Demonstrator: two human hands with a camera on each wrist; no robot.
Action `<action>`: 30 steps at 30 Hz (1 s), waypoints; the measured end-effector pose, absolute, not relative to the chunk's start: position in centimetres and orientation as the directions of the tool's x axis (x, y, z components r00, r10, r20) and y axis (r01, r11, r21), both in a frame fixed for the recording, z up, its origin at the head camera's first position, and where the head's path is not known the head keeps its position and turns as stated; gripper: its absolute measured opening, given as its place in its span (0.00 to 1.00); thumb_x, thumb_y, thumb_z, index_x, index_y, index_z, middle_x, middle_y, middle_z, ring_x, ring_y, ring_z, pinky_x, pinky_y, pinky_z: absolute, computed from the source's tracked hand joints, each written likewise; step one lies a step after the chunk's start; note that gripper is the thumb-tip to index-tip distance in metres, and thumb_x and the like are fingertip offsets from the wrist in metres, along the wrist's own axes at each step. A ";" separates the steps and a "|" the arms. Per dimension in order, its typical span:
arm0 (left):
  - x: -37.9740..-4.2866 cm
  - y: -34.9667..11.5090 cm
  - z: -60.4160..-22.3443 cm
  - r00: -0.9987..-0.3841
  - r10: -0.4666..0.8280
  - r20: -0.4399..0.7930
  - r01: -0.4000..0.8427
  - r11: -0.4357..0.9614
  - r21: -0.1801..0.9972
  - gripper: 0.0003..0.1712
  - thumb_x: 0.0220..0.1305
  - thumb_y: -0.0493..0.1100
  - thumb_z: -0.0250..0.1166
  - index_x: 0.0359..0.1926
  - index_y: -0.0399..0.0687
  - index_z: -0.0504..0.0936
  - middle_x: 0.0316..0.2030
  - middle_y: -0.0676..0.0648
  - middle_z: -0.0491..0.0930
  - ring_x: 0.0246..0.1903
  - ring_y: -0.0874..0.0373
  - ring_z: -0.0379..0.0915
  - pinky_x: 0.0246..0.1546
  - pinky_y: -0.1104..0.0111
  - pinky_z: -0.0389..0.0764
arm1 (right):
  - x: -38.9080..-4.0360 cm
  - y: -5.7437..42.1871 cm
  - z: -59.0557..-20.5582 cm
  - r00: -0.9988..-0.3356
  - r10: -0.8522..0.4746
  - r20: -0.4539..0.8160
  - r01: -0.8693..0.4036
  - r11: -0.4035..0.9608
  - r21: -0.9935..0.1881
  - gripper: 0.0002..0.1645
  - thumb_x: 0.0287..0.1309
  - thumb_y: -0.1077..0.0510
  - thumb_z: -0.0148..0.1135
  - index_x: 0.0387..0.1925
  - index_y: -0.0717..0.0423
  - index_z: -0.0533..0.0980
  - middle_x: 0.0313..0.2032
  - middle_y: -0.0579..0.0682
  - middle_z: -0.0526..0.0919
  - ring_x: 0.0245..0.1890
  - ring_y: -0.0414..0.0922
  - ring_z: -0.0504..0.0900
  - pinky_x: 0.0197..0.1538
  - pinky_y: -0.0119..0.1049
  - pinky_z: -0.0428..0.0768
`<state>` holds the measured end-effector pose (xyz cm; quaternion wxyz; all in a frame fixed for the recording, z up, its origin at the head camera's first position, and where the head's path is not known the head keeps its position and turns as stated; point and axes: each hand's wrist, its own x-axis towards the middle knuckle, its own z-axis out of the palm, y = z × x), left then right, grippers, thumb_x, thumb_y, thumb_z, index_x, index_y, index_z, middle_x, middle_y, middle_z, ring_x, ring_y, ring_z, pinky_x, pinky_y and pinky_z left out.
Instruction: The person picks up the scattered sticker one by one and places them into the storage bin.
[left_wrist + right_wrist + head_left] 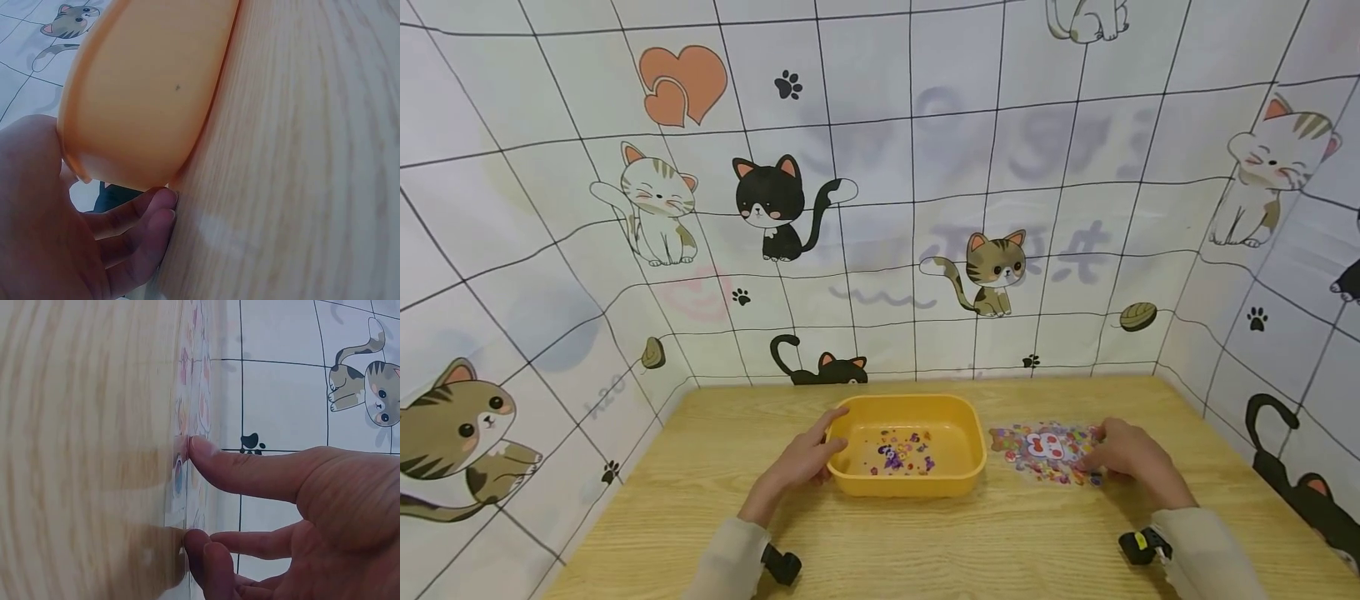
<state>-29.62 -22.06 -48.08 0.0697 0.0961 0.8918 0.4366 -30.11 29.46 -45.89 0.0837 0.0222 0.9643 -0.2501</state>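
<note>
A shallow yellow plastic basin (pixel 906 486) stands on the table, with small purple, pink and orange cartoon pieces (pixel 895 456) scattered over its bottom. My left hand (pixel 805 457) holds the basin by its left end, and in the left wrist view the fingertips (pixel 164 199) reach its lower edge. To the right of the basin lies a flat, clear packet (pixel 1047 450) of colourful cartoon stickers. My right hand (pixel 1131 454) touches the packet's right end. In the right wrist view its thumb (pixel 234 472) rests on the packet, apart from the other fingertips.
The wooden table (pixel 895 542) runs back to a white tiled-pattern wall sheet (pixel 880 250) printed with cartoon cats, with side sheets at left and right. A small black device (pixel 781 565) sits at the left wrist and another (pixel 1144 546) at the right.
</note>
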 end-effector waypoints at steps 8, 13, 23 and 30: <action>-29.6 -22.2 -48.3 -0.970 0.240 -0.045 0.112 0.601 0.791 0.33 0.77 0.52 0.56 0.79 0.69 0.60 0.33 0.42 0.76 0.18 0.57 0.72 0.20 0.67 0.77 | -29.7 29.4 -45.9 -0.982 0.027 -0.184 0.106 0.895 -0.433 0.30 0.50 0.46 0.77 0.37 0.66 0.73 0.27 0.53 0.72 0.27 0.47 0.71 0.30 0.39 0.66; -29.7 -22.2 -48.5 -0.969 0.241 -0.050 0.110 0.606 0.788 0.33 0.77 0.52 0.55 0.79 0.69 0.60 0.32 0.43 0.76 0.18 0.58 0.72 0.20 0.68 0.77 | -30.0 29.4 -45.9 -0.975 0.055 -0.216 0.144 0.896 -0.419 0.30 0.51 0.47 0.77 0.39 0.69 0.76 0.25 0.52 0.74 0.26 0.47 0.72 0.31 0.40 0.67; -29.5 -22.2 -48.5 -0.969 0.245 -0.044 0.115 0.598 0.793 0.33 0.77 0.52 0.54 0.79 0.67 0.59 0.31 0.44 0.77 0.17 0.58 0.71 0.19 0.68 0.77 | -29.9 29.5 -45.7 -0.973 0.065 -0.220 0.153 0.900 -0.409 0.36 0.51 0.44 0.77 0.47 0.70 0.76 0.32 0.56 0.78 0.30 0.49 0.75 0.34 0.43 0.70; -29.8 -22.2 -48.4 -0.969 0.242 -0.040 0.118 0.602 0.790 0.33 0.77 0.53 0.55 0.79 0.69 0.60 0.31 0.44 0.76 0.18 0.57 0.71 0.20 0.67 0.77 | -29.7 29.5 -45.3 -0.974 0.067 -0.216 0.155 0.894 -0.420 0.27 0.51 0.44 0.78 0.37 0.61 0.77 0.23 0.49 0.76 0.22 0.44 0.74 0.30 0.39 0.67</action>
